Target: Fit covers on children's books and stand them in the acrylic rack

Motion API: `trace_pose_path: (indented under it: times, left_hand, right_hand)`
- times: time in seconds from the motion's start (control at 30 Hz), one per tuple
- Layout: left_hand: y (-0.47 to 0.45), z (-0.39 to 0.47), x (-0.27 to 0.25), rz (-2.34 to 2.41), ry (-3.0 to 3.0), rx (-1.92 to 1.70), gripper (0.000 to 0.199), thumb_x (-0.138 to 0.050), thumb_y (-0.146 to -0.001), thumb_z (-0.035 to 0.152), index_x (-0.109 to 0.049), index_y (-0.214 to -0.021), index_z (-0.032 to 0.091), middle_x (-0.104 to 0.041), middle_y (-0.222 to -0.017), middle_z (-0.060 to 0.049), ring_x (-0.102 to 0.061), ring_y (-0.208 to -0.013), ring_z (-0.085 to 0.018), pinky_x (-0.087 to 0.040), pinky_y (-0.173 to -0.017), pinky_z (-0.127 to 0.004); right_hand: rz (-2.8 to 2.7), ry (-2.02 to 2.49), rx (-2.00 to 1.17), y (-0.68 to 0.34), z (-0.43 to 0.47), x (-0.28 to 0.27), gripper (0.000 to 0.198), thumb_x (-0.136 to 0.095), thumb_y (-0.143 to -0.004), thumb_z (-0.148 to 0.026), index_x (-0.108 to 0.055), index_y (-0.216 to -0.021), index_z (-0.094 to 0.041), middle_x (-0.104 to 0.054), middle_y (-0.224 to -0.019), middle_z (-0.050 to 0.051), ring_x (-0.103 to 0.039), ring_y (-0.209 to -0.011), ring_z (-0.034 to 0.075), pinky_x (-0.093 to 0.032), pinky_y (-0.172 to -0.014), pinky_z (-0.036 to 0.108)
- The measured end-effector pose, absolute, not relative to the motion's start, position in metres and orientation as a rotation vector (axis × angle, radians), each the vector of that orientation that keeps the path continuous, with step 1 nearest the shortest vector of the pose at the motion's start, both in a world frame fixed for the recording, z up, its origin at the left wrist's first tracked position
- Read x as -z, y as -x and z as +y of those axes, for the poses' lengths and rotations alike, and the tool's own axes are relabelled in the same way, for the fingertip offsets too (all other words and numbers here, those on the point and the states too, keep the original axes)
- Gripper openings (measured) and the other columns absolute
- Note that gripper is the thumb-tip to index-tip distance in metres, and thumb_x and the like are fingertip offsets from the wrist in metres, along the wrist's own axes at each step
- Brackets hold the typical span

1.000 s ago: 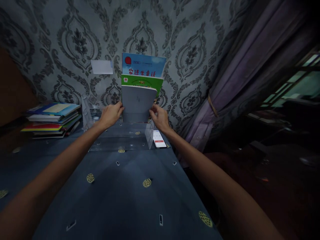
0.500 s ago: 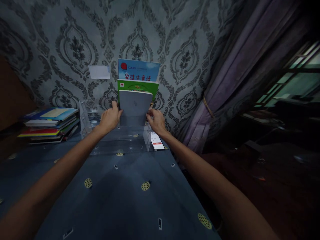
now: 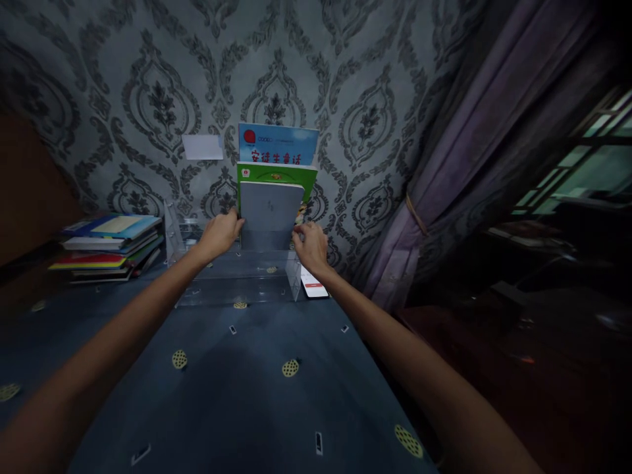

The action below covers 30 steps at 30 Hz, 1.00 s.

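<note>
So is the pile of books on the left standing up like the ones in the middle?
No, the stack of books lies flat on the table, while the grey book between both hands stands upright.

Both bare arms stretch forward, left hand (image 3: 220, 232) and right hand (image 3: 309, 247) level, fingers curled inward.

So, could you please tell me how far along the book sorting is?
Done: a blue book and a green book stand in the clear rack. In hand: the left hand and right hand hold a grey book upright there. Left: the stack of books.
</note>
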<state>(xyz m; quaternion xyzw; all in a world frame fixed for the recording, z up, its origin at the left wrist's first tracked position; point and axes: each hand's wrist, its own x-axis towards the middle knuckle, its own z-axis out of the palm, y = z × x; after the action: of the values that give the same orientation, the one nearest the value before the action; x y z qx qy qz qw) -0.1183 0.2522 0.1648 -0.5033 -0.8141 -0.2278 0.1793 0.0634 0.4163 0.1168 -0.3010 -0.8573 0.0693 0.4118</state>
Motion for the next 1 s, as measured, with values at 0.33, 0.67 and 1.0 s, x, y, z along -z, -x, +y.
trace_pose_path:
  times: [0.33, 0.67, 1.0]
  left_hand:
    - [0.129, 0.256, -0.162, -2.239, 1.488, 0.651, 0.027, -0.046, -0.101, 0.034, -0.065, -0.103, 0.016, -0.074, -0.087, -0.016, -0.072, -0.089, -0.03, -0.051, -0.08, -0.036]
    - [0.128, 0.254, -0.165, -2.291, 1.489, 0.598, 0.029, -0.043, -0.102, 0.034, -0.065, -0.105, 0.014, -0.074, -0.092, -0.016, -0.071, -0.094, -0.03, -0.051, -0.083, -0.036]
    - [0.129, 0.246, -0.169, -2.307, 1.607, 0.57, 0.028, -0.041, -0.103, 0.034, -0.062, -0.109, 0.015, -0.073, -0.097, -0.015, -0.07, -0.097, -0.029, -0.05, -0.084, -0.036]
  right_hand:
    - [-2.11, 0.664, -0.168, -0.061, 0.429, -0.109, 0.022, -0.054, -0.092, -0.024, -0.076, -0.096, -0.021, -0.066, -0.1, 0.013, -0.057, -0.099, 0.031, -0.045, -0.084, 0.045]
    - [-2.162, 0.692, -0.19, -0.062, 0.425, -0.116, 0.022, -0.056, -0.093, -0.023, -0.077, -0.096, -0.019, -0.066, -0.102, 0.013, -0.057, -0.103, 0.031, -0.045, -0.09, 0.045]
    - [-2.047, 0.543, -0.315, -0.067, 0.438, -0.109, 0.019, -0.055, -0.091, -0.026, -0.071, -0.086, -0.019, -0.069, -0.089, 0.009, -0.062, -0.089, 0.025, -0.048, -0.087, 0.04]
